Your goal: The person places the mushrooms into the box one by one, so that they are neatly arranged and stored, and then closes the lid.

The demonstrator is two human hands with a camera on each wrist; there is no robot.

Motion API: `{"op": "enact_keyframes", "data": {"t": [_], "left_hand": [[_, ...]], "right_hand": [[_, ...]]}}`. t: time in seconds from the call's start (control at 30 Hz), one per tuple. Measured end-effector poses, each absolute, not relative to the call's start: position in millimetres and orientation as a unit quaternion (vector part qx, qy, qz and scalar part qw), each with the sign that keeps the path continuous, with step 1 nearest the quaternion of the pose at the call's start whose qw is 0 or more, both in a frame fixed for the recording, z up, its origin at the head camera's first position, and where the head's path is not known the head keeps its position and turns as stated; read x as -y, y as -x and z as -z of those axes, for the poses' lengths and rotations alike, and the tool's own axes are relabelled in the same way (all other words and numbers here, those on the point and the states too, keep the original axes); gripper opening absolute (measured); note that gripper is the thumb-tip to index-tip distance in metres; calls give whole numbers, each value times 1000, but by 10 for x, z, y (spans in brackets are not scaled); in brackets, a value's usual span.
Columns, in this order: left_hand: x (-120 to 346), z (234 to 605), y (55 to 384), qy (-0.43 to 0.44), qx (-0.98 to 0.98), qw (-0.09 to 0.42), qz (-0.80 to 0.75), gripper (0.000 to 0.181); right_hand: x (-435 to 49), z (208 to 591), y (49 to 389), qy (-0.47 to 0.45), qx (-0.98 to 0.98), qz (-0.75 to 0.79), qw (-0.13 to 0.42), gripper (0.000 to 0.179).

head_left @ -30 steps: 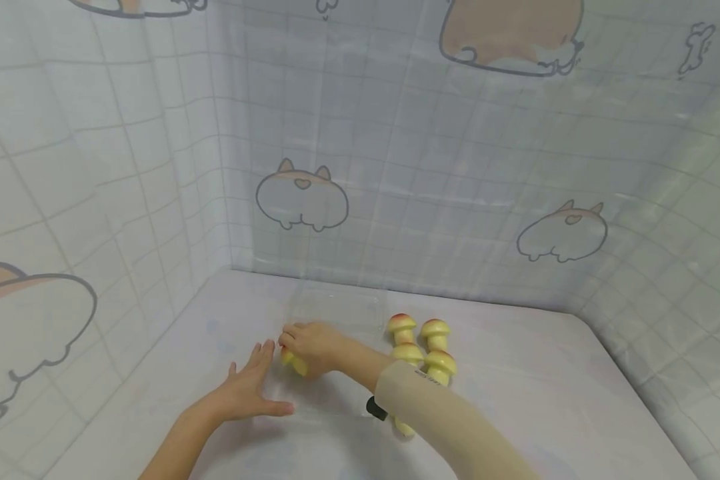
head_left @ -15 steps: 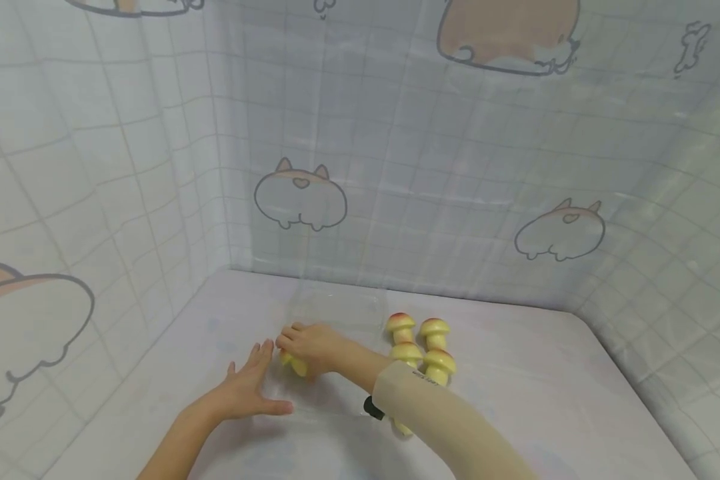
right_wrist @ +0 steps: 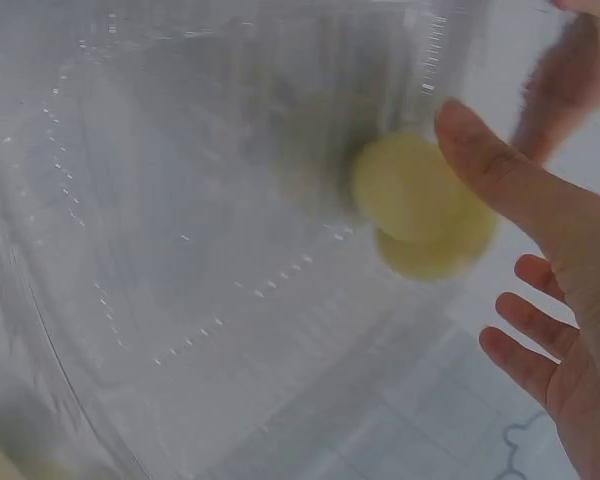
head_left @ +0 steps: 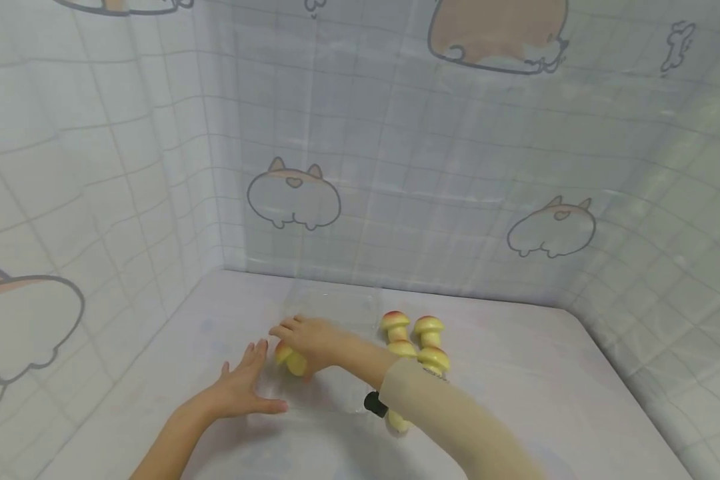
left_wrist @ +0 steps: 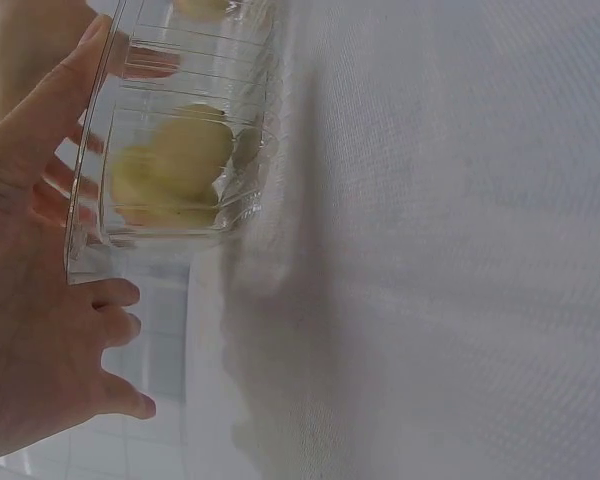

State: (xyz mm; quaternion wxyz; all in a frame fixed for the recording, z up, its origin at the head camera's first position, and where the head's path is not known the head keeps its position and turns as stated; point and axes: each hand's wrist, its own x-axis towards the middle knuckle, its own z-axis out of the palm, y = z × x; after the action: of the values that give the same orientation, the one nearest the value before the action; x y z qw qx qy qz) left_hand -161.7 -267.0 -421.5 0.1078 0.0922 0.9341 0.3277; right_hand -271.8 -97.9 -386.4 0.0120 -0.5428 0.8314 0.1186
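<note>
A yellow toy mushroom (head_left: 293,361) with a reddish cap lies in the left part of a clear plastic box (head_left: 336,297). My right hand (head_left: 313,341) is over the box, right beside the mushroom. In the right wrist view its thumb overlaps the mushroom's edge, while the other fingers (right_wrist: 525,360) stand apart, off the toy. My left hand (head_left: 239,391) is spread at the box's near left corner. Its thumb (left_wrist: 65,85) lies along the box rim in the left wrist view, where the mushroom shows through the clear wall.
Several more yellow mushrooms (head_left: 429,328) stand in two rows right of the box, partly behind my right sleeve (head_left: 450,420). A small black object (head_left: 375,404) shows beside that sleeve. Patterned sheets (head_left: 396,167) rise behind and on both sides of the white surface (head_left: 504,373).
My right hand has loosened from the mushroom and lifted slightly, so more of the toy shows. The left hand keeps its place at the box. The head view has shifted a little.
</note>
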Motion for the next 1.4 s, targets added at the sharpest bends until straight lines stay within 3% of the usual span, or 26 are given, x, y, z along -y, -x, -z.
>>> {"op": "enact_keyframes", "data": {"t": [0.33,0.83,1.4], "left_hand": [[2687,4212,1630,-93,-934,106,-328,124],[2690,4224,1628,-88,-931,103,-339,125],[2685,4230,1628,-94,-933,93,-335,124]], "right_hand": [[572,3532,2645,522,-853,23,-4,105],[86,3474,2589,562,-801,176,-111,84],[-342,3485,2571,576,-762,228,-189,77]]}}
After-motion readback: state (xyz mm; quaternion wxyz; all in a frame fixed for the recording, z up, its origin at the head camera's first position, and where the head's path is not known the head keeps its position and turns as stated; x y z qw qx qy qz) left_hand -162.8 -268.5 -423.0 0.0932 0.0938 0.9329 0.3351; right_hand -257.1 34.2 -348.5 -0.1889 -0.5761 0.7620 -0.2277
